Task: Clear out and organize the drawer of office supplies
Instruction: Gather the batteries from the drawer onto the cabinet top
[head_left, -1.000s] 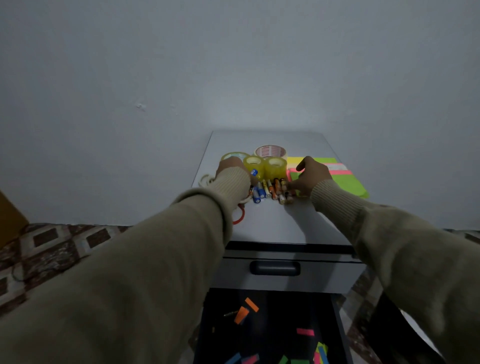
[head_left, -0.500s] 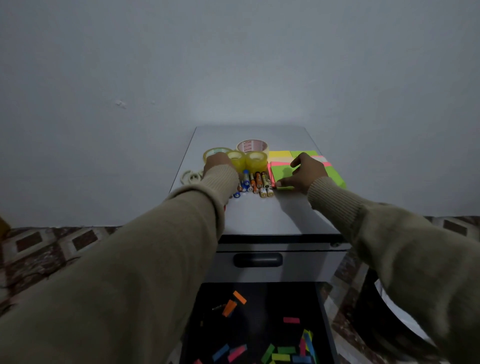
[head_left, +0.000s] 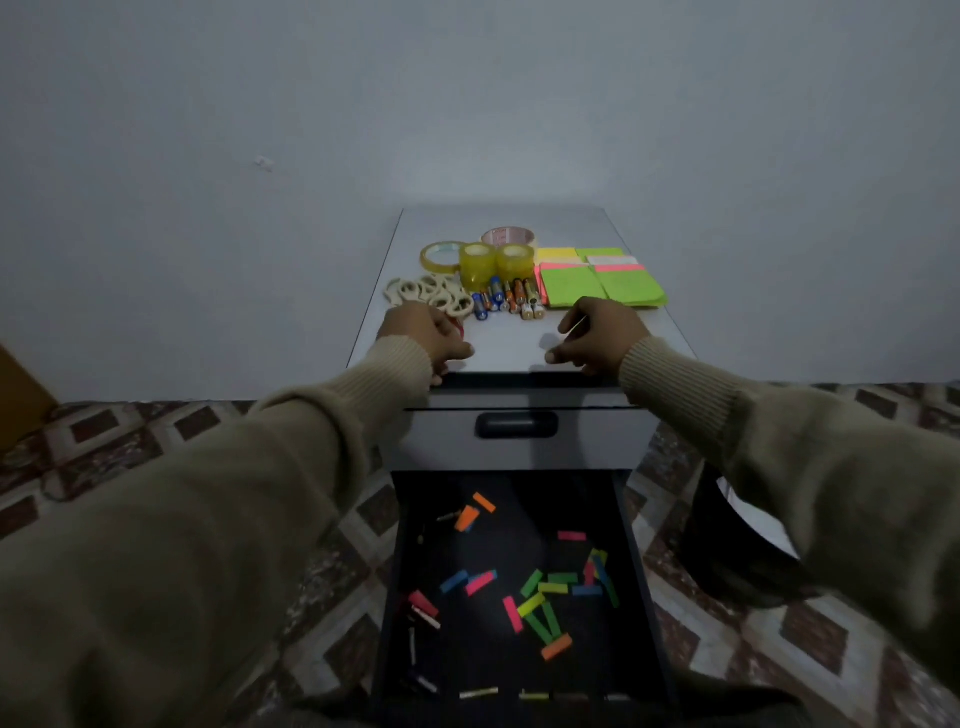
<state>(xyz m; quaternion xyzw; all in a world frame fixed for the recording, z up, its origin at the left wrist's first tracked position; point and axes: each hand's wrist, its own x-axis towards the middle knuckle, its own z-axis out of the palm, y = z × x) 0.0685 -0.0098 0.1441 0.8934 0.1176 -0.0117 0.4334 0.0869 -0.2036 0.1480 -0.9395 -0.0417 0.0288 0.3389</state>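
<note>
The batteries lie just beyond both hands — left hand and right hand, loosely curled, holding nothing. Both have drawn back from the supplies toward the cabinet top's front edge.

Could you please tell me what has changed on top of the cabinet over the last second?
Both hands have pulled back toward the front edge: the left hand off the tape rolls, the right hand off the batteries and sticky notes. The white rings, hidden behind the left arm before, now show. A red ring shows by the left hand; whether it holds it is unclear. Rolls, batteries, notes and the open drawer stayed put.
</note>
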